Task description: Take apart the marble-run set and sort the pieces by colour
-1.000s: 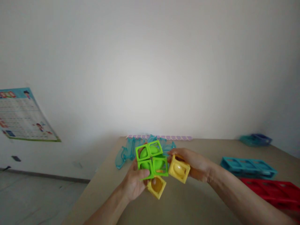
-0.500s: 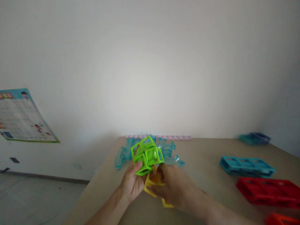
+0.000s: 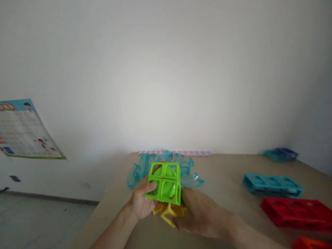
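Table (image 3: 233, 214): beige, carries all items. Red frame (image 3: 295, 211) near right edge; teal frame (image 3: 272, 185) behind it. Clear blue curved pieces (image 3: 186, 171) heaped at far edge. Green block cluster (image 3: 164, 183): held above the near middle, left hand (image 3: 141, 204) clasping its left side, thumb on top. Yellow blocks (image 3: 168, 212): beneath the green, gripped by right hand (image 3: 197, 214), fingers curled around them.
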Tool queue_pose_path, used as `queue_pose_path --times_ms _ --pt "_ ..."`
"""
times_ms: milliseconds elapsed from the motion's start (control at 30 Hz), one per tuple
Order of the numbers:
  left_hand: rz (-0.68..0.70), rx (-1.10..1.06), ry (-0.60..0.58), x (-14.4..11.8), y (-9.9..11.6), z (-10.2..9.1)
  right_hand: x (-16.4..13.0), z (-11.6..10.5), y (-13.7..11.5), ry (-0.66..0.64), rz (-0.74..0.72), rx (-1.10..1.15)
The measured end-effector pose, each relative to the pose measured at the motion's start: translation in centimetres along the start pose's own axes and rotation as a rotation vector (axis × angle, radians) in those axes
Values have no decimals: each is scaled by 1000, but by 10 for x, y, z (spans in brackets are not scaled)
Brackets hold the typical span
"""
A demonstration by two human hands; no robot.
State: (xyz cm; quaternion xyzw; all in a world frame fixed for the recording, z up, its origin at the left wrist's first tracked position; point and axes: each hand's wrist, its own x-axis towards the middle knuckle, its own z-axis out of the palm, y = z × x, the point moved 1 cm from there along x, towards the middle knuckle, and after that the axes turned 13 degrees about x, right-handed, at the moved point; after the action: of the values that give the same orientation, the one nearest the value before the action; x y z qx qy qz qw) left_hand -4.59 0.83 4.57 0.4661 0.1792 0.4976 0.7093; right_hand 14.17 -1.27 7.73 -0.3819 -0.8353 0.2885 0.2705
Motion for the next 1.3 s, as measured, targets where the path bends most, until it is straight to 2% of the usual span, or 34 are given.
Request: queue_pose_path --times_ms 133,233,367,467,600,700,800,967,1100,1200,1300 --pt "-22 51 -12 0 3 3 -17 11 12 46 61 -84" --pt "-16 92 -11 -1 4 5 -31 16 19 62 48 -95" --pt "70 107 112 -2 3 13 -43 23 29 95 -43 -10" --pt "146 134 179 -4 -3 21 -50 24 34 177 -114 -49" --pt "156 219 189 -10 -15 28 -55 13 31 343 -227 -65" --pt "142 327 137 -17 -25 34 -56 5 28 411 -343 -50" --pt "115 386 63 -24 -33 43 -57 0 31 379 -403 -61" --pt "118 336 100 -31 -39 54 -60 -4 35 323 -431 -50" --pt "68 344 150 -35 -37 57 -62 -4 31 367 -479 -60" --pt "86 369 229 -36 -36 60 -62 -4 31 419 -476 -32" --pt "99 361 247 -36 -36 64 -63 -3 31 470 -456 -27"
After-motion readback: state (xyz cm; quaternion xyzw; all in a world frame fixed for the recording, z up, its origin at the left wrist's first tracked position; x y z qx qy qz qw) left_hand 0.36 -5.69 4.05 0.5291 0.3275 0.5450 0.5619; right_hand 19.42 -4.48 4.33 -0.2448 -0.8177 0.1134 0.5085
